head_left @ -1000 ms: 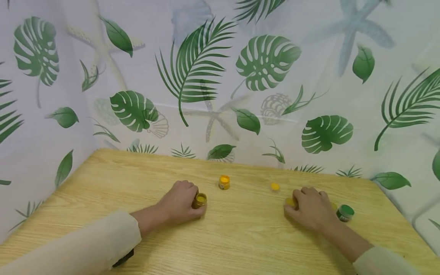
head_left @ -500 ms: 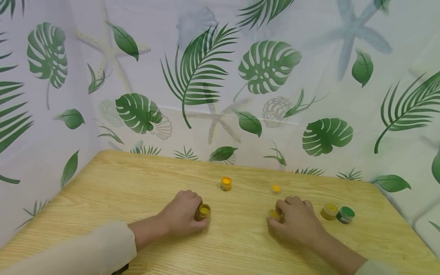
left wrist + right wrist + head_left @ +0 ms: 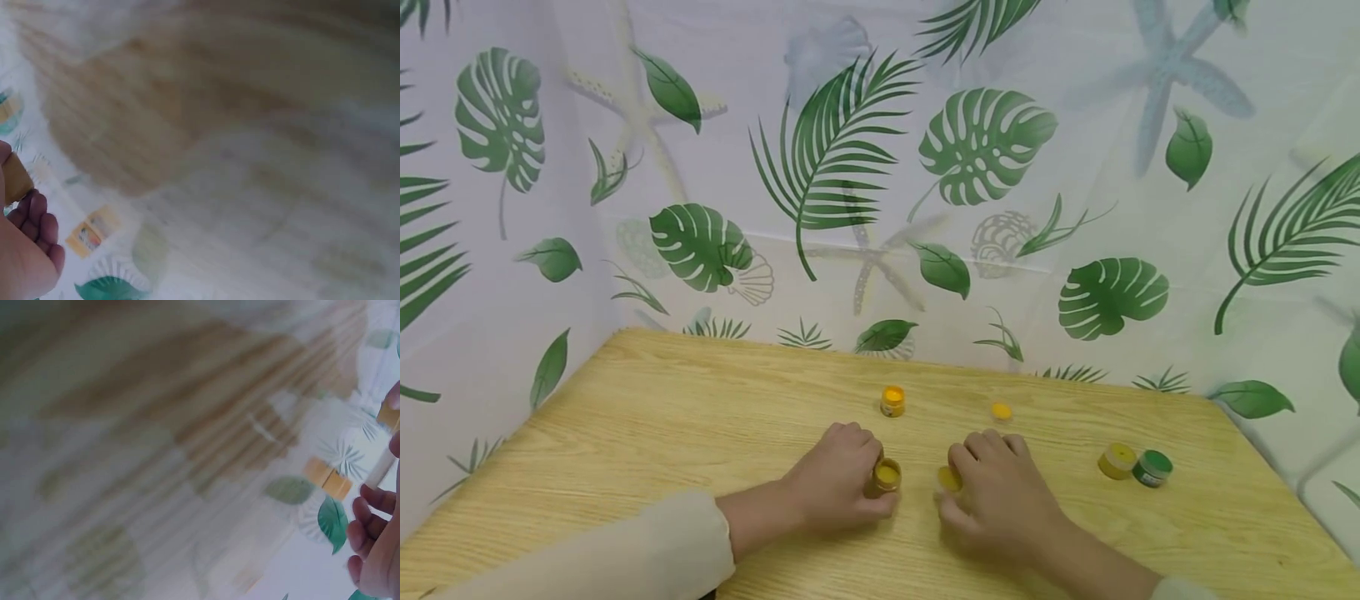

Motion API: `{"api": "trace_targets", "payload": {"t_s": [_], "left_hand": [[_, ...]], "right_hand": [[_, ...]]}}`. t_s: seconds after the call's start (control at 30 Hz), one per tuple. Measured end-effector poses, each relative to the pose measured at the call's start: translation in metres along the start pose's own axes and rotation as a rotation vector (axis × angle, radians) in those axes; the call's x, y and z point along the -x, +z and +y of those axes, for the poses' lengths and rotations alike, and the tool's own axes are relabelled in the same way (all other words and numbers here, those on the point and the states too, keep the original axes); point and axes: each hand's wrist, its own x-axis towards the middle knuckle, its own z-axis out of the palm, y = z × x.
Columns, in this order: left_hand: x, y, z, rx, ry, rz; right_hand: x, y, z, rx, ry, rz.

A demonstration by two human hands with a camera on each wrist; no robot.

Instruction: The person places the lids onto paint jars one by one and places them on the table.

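My left hand (image 3: 842, 479) grips a small paint jar (image 3: 887, 475) with dark yellow paint showing in its uncovered mouth. In the left wrist view the same jar (image 3: 17, 180) peeks out between thumb and fingers. A short gap to the right, my right hand (image 3: 1003, 496) pinches a round lid (image 3: 949, 479) with a dark yellow top. Seen edge-on in the right wrist view, this lid (image 3: 381, 469) looks white. Jar and lid are apart, both low over the table, facing each other. The backs of both hands hide part of what they hold.
Behind the hands stands an uncovered orange-yellow paint jar (image 3: 892, 402), and a loose orange-yellow lid (image 3: 1002, 412) lies to its right. Farther right, an olive-yellow capped jar (image 3: 1117, 461) sits beside a green capped jar (image 3: 1153, 468). A leaf-printed sheet (image 3: 970, 283) rises along the table's (image 3: 700, 392) back.
The right hand has carried the lid leftward from beside the capped jars, uncovering the olive-yellow one. The left hand has moved rightward with its jar. The two hands are now close together.
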Motion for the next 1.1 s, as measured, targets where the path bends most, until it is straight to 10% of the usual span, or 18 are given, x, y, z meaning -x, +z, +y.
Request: {"api": "trace_targets", "payload": {"t_s": [0.47,1.1], "left_hand": [[-0.004,0.013,0.000,-0.092,0.090,0.013],[-0.003,0.013,0.000,-0.160,0.191,0.076]], "right_hand": [[-0.021,0.014,-0.023,0.047,-0.283,0.201],[-0.028,0.020,-0.031,0.060,-0.325,0.238]]}}
